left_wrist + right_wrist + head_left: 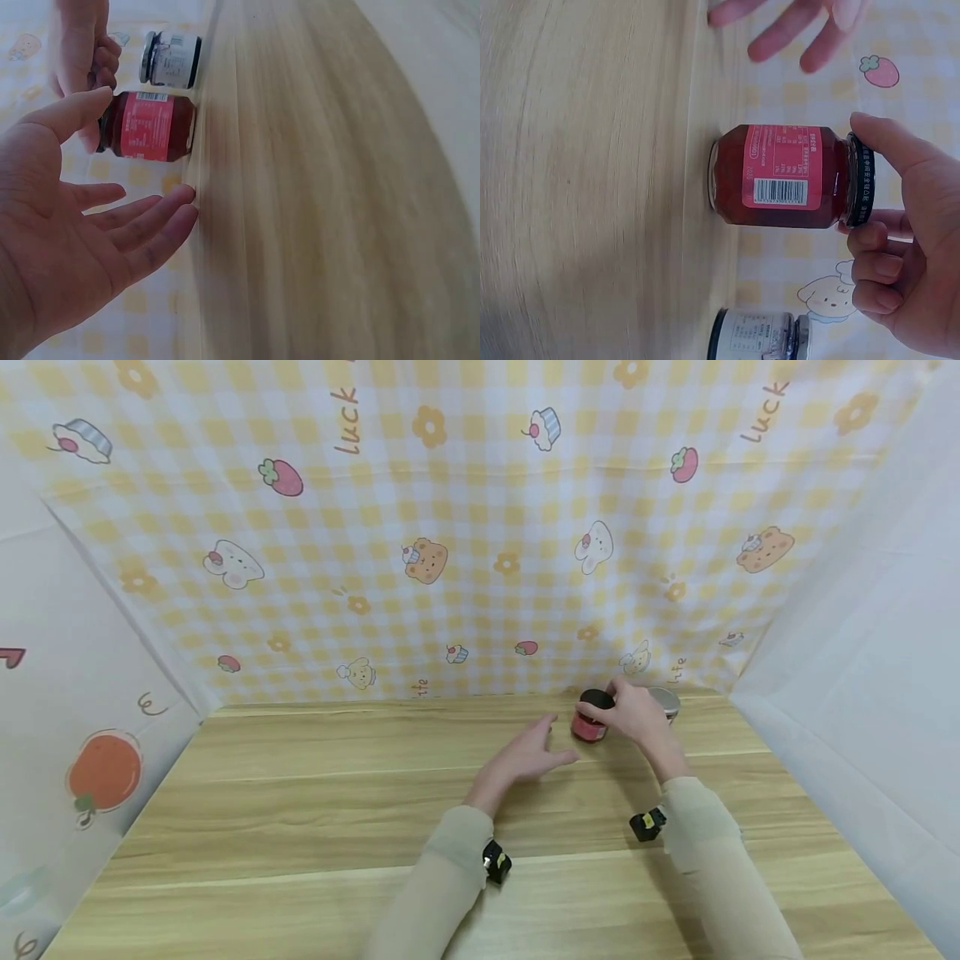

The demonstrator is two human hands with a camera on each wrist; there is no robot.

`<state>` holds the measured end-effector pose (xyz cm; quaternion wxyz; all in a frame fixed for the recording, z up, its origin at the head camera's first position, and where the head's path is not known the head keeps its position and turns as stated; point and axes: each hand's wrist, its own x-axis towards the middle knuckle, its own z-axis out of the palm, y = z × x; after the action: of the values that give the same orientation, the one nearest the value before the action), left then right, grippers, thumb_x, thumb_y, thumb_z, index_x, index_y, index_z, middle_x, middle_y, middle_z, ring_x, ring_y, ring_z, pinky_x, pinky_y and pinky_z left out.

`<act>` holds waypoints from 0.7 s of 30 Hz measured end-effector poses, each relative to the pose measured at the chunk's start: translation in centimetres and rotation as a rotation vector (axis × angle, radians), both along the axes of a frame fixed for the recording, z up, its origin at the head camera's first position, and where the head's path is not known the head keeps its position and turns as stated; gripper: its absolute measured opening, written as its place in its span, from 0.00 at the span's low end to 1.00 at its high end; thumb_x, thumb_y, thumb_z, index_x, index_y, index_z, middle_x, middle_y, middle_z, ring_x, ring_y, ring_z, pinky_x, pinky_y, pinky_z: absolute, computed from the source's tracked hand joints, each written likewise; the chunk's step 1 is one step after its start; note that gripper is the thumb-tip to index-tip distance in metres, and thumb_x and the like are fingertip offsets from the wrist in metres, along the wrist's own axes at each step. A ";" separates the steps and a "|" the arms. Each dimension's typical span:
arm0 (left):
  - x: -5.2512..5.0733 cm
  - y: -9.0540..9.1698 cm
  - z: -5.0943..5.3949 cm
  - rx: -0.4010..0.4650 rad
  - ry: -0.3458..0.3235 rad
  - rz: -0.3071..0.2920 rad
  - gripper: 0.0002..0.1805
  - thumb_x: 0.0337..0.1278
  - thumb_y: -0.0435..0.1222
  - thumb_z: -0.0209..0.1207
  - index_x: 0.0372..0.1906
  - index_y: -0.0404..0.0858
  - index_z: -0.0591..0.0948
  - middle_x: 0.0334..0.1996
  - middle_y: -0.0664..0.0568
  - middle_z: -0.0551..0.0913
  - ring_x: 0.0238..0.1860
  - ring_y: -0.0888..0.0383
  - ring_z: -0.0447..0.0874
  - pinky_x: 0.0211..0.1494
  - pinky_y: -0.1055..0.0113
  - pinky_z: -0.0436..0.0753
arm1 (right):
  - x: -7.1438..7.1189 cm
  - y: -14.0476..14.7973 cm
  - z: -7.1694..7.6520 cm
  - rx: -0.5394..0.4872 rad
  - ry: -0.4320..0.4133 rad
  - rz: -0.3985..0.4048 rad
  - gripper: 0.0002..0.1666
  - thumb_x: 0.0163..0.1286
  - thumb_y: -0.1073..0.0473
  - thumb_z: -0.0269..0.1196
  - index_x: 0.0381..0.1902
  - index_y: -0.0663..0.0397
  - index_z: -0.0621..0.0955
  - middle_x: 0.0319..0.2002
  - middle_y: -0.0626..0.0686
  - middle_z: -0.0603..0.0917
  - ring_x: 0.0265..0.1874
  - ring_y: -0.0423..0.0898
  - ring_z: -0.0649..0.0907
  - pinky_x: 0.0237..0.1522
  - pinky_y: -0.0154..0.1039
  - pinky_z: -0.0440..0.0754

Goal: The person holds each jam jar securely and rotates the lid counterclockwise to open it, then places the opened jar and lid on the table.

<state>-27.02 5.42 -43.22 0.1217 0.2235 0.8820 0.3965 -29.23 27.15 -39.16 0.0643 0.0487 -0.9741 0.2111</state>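
Observation:
A jam jar with dark red contents, a pink label and a black lid stands upright at the back right of the table. My right hand grips its lid from the side, thumb on one edge and curled fingers on the other. To the jar's left, my left hand is held apart from it with fingers spread and nothing in them. In the left wrist view its thumb overlaps the edge of the jar's lid, while the palm faces the jar.
A second jar with a white label and a silver lid stands just right of the jam jar, partly behind the right hand in the head view. A checked cloth hangs behind the wooden table. White sheets flank the sides.

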 end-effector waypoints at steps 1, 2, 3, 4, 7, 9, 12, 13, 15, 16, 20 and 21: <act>-0.1 0.2 0.0 0.000 -0.003 0.000 0.48 0.64 0.55 0.62 0.79 0.37 0.56 0.72 0.40 0.67 0.71 0.48 0.67 0.71 0.53 0.67 | 0.0 -0.1 0.0 0.001 -0.006 -0.002 0.38 0.62 0.31 0.67 0.43 0.61 0.75 0.31 0.63 0.82 0.28 0.55 0.80 0.25 0.42 0.73; -0.1 0.5 0.0 0.004 -0.009 0.004 0.48 0.64 0.55 0.63 0.79 0.37 0.55 0.73 0.41 0.67 0.71 0.48 0.67 0.71 0.54 0.67 | 0.0 -0.2 0.0 0.002 -0.011 -0.003 0.38 0.62 0.30 0.67 0.43 0.61 0.74 0.31 0.62 0.82 0.28 0.55 0.80 0.25 0.42 0.72; -0.2 0.7 0.0 0.008 -0.013 0.007 0.49 0.64 0.54 0.63 0.79 0.37 0.55 0.73 0.41 0.66 0.71 0.48 0.67 0.71 0.54 0.68 | 0.1 -0.2 0.0 0.002 -0.014 -0.005 0.38 0.61 0.29 0.67 0.42 0.60 0.74 0.30 0.62 0.82 0.27 0.54 0.80 0.25 0.42 0.72; -0.2 0.9 0.0 0.011 -0.019 0.013 0.49 0.63 0.55 0.64 0.80 0.37 0.55 0.74 0.41 0.65 0.71 0.48 0.67 0.71 0.54 0.68 | 0.1 -0.3 0.0 0.001 -0.017 -0.006 0.38 0.61 0.28 0.66 0.42 0.59 0.74 0.29 0.61 0.81 0.27 0.54 0.80 0.24 0.41 0.71; -0.4 1.5 -0.1 0.037 -0.043 0.026 0.52 0.62 0.56 0.64 0.80 0.36 0.53 0.76 0.41 0.60 0.73 0.47 0.63 0.72 0.52 0.66 | 0.2 -0.6 -0.1 -0.002 -0.016 -0.005 0.38 0.61 0.28 0.66 0.40 0.58 0.74 0.28 0.59 0.80 0.25 0.53 0.78 0.23 0.40 0.70; -0.6 1.9 -0.3 0.062 -0.053 0.027 0.52 0.62 0.55 0.64 0.80 0.34 0.52 0.77 0.40 0.58 0.75 0.46 0.60 0.73 0.51 0.65 | 0.3 -0.8 -0.1 -0.002 -0.012 -0.002 0.37 0.61 0.28 0.66 0.38 0.58 0.73 0.27 0.58 0.80 0.24 0.52 0.78 0.23 0.40 0.70; -0.7 2.3 -0.6 0.124 -0.077 0.026 0.53 0.62 0.54 0.65 0.80 0.34 0.51 0.78 0.39 0.56 0.76 0.46 0.57 0.74 0.50 0.63 | 0.5 -1.1 0.0 0.000 -0.008 0.002 0.36 0.61 0.29 0.67 0.37 0.57 0.73 0.26 0.57 0.79 0.24 0.52 0.78 0.23 0.40 0.70; -0.8 2.4 -0.7 0.146 -0.082 0.026 0.53 0.61 0.53 0.66 0.80 0.34 0.51 0.77 0.39 0.56 0.76 0.46 0.57 0.74 0.51 0.63 | 0.5 -1.2 0.0 0.000 -0.009 0.006 0.36 0.61 0.29 0.67 0.37 0.57 0.73 0.26 0.57 0.79 0.24 0.51 0.78 0.23 0.40 0.70; -0.8 2.6 -0.7 0.209 -0.087 0.015 0.51 0.61 0.49 0.67 0.79 0.34 0.53 0.76 0.39 0.60 0.74 0.47 0.61 0.73 0.53 0.65 | 0.7 -1.3 0.1 0.004 -0.008 0.010 0.36 0.60 0.29 0.67 0.36 0.57 0.73 0.25 0.56 0.79 0.24 0.51 0.78 0.23 0.40 0.71; -0.8 2.6 -0.7 0.241 -0.087 0.006 0.49 0.62 0.47 0.67 0.79 0.35 0.54 0.74 0.40 0.62 0.73 0.48 0.63 0.72 0.54 0.66 | 0.7 -1.4 0.1 0.004 -0.008 0.010 0.36 0.60 0.29 0.67 0.36 0.57 0.73 0.25 0.56 0.79 0.24 0.51 0.78 0.23 0.40 0.71; -1.1 2.8 -0.8 0.334 -0.082 -0.030 0.39 0.62 0.39 0.67 0.74 0.37 0.62 0.66 0.43 0.72 0.64 0.52 0.73 0.67 0.58 0.71 | 0.9 -1.8 0.1 -0.004 -0.004 0.009 0.36 0.60 0.29 0.68 0.36 0.57 0.73 0.25 0.56 0.80 0.24 0.51 0.79 0.23 0.41 0.73; -1.2 2.8 -0.9 0.342 -0.088 -0.026 0.38 0.62 0.38 0.67 0.73 0.38 0.64 0.65 0.44 0.74 0.62 0.53 0.74 0.66 0.58 0.72 | 0.9 -1.8 0.0 -0.009 -0.005 0.010 0.36 0.60 0.29 0.68 0.35 0.57 0.73 0.25 0.57 0.80 0.24 0.51 0.79 0.23 0.41 0.73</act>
<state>-28.19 8.21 -44.13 0.1254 0.2351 0.7924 0.5487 -28.30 25.35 -39.15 0.0613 0.0527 -0.9730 0.2161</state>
